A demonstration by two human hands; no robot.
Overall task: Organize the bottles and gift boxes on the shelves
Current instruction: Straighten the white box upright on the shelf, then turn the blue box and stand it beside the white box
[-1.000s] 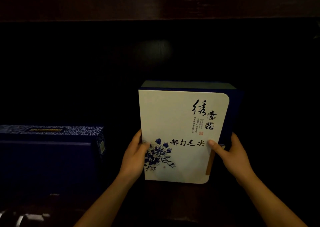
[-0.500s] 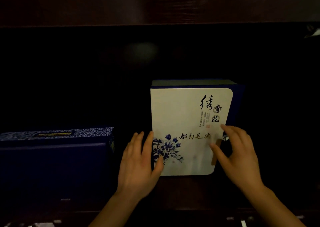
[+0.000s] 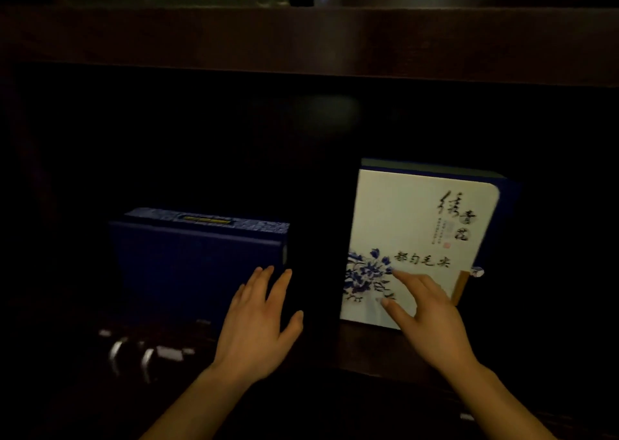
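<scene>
White box (image 3: pixel 418 218) and blue box (image 3: pixel 197 268) share one shelf (image 3: pixel 368 344).

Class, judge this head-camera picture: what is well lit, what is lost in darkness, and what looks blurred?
Head view: dim overall; the white gift box with blue flowers is brightest, its lettering blurred; the dark blue rectangular box barely stands out from the black shelf recess.

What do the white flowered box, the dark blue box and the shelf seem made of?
White flowered box: likely smooth, matte printed card, flat face with a rounded corner. Dark blue box: probably card wrapped in textured patterned paper; too dim to be sure. Shelf: dark wood, faint grain, low sheen.
</scene>
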